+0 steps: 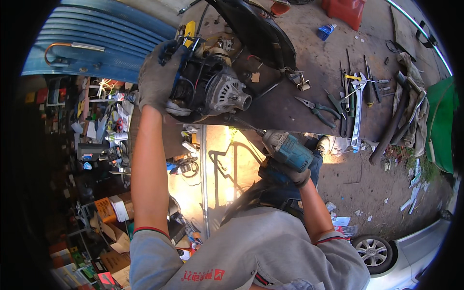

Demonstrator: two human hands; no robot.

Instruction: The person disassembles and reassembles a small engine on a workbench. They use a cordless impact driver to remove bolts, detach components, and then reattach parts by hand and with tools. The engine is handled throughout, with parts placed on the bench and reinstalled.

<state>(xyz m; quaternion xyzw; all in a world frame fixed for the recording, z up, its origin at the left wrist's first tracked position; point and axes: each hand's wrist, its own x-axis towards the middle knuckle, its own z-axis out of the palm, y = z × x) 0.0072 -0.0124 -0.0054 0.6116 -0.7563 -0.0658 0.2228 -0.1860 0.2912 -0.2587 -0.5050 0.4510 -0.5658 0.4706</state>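
My left hand (159,77), in a dark grey glove, grips the left side of a small motor unit (220,89) on the bench. The unit has a dark body and a slotted silver end housing with a round hub facing right. My fingertips are partly hidden behind its dark blue edge. My right hand (296,175), also gloved, is closed around a teal impact wrench (290,151) with a silver nose. A thin shaft runs from that nose toward the unit's lower side; whether its tip touches is unclear.
On the brown bench (290,113) lie pliers (319,112), a large adjustable wrench (357,113), several screwdrivers and a hammer (400,106). A black curved cover (263,31) stands behind the unit. Left is a blue ribbed panel (106,34); a silver car (411,251) is lower right.
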